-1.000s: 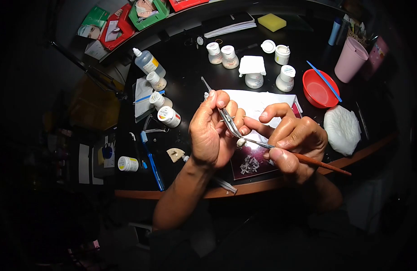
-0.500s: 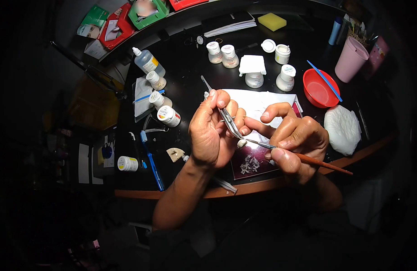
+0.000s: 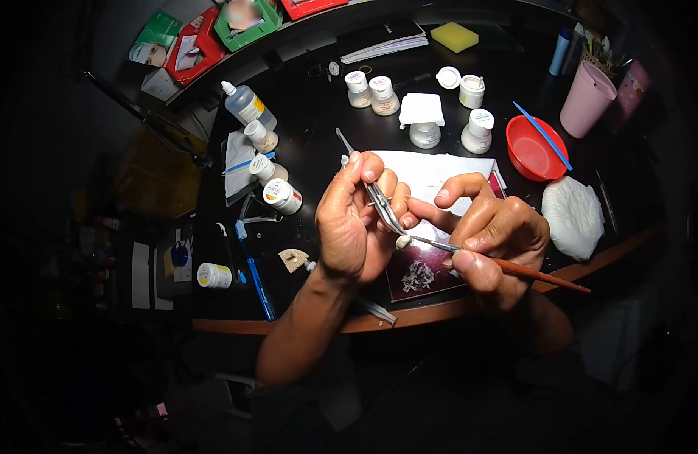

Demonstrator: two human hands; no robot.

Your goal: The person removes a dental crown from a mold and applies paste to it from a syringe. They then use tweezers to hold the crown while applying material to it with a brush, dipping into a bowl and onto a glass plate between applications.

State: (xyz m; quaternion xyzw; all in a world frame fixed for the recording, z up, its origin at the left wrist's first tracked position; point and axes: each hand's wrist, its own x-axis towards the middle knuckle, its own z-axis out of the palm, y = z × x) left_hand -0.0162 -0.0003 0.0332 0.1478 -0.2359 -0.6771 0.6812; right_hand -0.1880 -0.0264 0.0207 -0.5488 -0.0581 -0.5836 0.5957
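My left hand (image 3: 352, 219) is closed round a metal clamp-like tool (image 3: 382, 203), whose lower end holds a small whitish piece (image 3: 402, 241). My right hand (image 3: 500, 234) grips a thin brush (image 3: 526, 270) with a reddish-brown handle. The brush's tip is at the whitish piece, close to the end of the metal tool; whether they touch is too small to tell. Beneath both hands lie white paper (image 3: 417, 163) and a dark red sheet (image 3: 394, 286) with a small heap of white scraps (image 3: 418, 277).
Several white-lidded jars, such as one at the back (image 3: 478, 131), stand around. A red bowl (image 3: 524, 151), a pink cup (image 3: 587, 100) and a white wad (image 3: 573, 218) are at the right. A blue toothbrush (image 3: 257, 281) lies left, near the wooden table edge (image 3: 349, 324).
Both hands hold nearly the same pose. The whitish piece and the brush tip have shifted very slightly to the left.
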